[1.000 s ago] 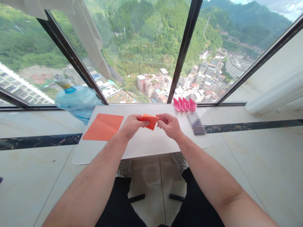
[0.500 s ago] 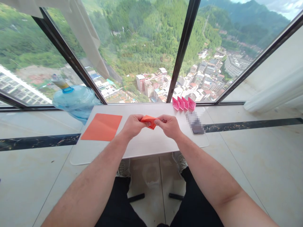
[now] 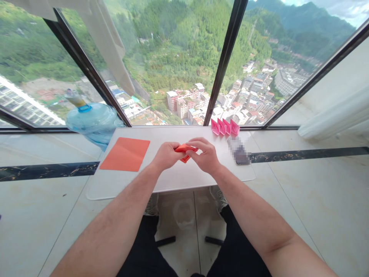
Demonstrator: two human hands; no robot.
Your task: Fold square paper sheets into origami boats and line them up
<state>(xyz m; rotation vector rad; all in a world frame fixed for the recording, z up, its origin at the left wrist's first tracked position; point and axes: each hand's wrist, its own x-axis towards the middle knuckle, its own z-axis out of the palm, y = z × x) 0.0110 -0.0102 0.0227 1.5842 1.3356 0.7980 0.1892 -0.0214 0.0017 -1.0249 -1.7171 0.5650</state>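
Observation:
A small folded piece of orange paper (image 3: 182, 147) is held up over the middle of the white table. My left hand (image 3: 167, 154) grips its left side, thumb and fingers closed on it. From the right, my right hand (image 3: 205, 154) pinches the paper, with the thumb below and the fingers curled over its top edge. The fingers hide part of the folds. A flat orange sheet of paper (image 3: 125, 154) lies on the table left of my hands. Several folded pink paper pieces (image 3: 225, 127) stand in a row at the back right.
The white table (image 3: 173, 181) has rounded front corners and stands against the window. A partly blurred phone (image 3: 242, 157) lies at its right end. Behind the left end is a large blue water bottle (image 3: 95, 121). My shoes (image 3: 220, 198) are under the front edge.
The orange paper has turned in my hands. My right fingers have lifted and spread over its top, while my left hand keeps its grip, slightly farther right.

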